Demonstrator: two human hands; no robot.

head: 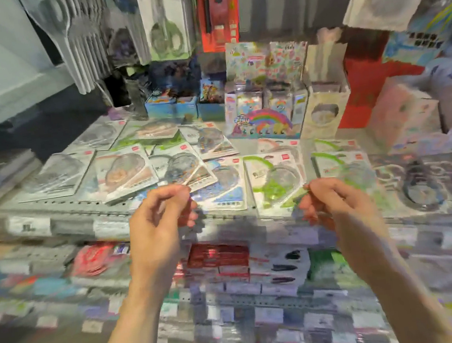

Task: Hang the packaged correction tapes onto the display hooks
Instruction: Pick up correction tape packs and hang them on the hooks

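Packaged correction tapes (123,171) lie scattered flat on the shelf (63,215); both hands hover at its front edge.

Head view: the left hand (158,221) has curled fingers, seemingly pinching something thin; blur hides whether it holds anything. The right hand (332,201) is likewise curled beside a green-trimmed pack (273,180); its grip is unclear. The packs are flat cards with clear blisters, some overlapping. Take one pack by its top edge, keep the hang hole uncovered, and slide it level onto a hook; similar packs (83,41) hang above.
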